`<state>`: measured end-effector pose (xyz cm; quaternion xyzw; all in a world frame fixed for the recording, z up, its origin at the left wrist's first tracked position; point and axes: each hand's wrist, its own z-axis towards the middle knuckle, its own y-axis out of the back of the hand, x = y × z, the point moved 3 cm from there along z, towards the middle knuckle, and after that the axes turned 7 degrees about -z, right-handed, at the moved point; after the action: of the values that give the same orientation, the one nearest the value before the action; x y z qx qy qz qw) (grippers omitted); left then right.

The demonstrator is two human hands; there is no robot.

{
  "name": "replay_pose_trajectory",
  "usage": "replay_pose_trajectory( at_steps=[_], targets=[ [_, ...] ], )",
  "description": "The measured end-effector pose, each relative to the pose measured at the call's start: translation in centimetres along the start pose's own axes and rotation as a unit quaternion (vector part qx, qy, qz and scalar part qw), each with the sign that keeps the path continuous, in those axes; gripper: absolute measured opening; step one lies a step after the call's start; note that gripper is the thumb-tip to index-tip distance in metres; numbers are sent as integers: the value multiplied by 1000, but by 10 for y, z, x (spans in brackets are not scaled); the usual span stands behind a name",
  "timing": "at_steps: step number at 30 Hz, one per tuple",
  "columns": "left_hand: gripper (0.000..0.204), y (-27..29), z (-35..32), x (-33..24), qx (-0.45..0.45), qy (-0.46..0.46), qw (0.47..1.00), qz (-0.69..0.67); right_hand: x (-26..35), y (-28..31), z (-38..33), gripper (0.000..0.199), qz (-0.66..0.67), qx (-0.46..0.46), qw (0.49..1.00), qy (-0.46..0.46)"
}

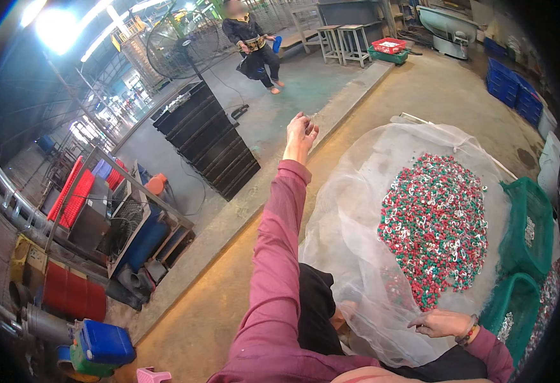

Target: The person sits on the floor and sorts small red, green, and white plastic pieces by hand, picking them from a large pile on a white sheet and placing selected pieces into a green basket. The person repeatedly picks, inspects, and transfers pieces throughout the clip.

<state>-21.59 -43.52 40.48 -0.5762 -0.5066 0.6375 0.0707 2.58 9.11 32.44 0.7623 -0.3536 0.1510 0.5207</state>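
My left hand (pixel 302 133) reaches far forward in a dark pink sleeve, raised above the edge of the concrete step. Its fingers are loosely bent and a little apart, and I see nothing between them. Low on the right, my right hand (pixel 445 323) hovers over or rests on the near edge of a white mesh net (pixel 347 210), its fingers pointing left; I cannot tell whether they touch it. A beaded bracelet circles that wrist. On the net lies a heap of small red, green and white pieces (pixel 433 223), some shaped like hooks or rings.
Green baskets (pixel 528 220) with small white pieces stand right of the net. Stacked black trays (pixel 206 137) stand left, near a large fan (pixel 183 43). Another person (pixel 254 45) walks beyond, holding something blue. Blue crates (pixel 513 92) sit at the far right.
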Motion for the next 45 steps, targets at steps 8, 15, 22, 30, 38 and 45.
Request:
replay_pose_trajectory(
  at_steps=[8,15,22,30,38,45],
  targets=[
    [50,-12,-5,11,13,10,999,38,-4,-12,-19,30,4,-6,999,-41],
    [45,-7,-5,7,-12,6,999,31,-4,-10,-18,29,-24,-1,998,-59],
    [39,-2,-1,8,-1,8,999,34,-2,-6,-13,29,-29,15,998,-56],
    [48,3,-2,7,-7,11,998,57,-2,-6,-13,29,-18,12,999,-50],
    [36,-26,-12,45,71,23,987,146,-6,-10,-16,29,-17,3,999,-47],
    [41,-156,-129,197,305,148,902,267,3,0,-13,29,-120,-12,991,-65]
  ],
)
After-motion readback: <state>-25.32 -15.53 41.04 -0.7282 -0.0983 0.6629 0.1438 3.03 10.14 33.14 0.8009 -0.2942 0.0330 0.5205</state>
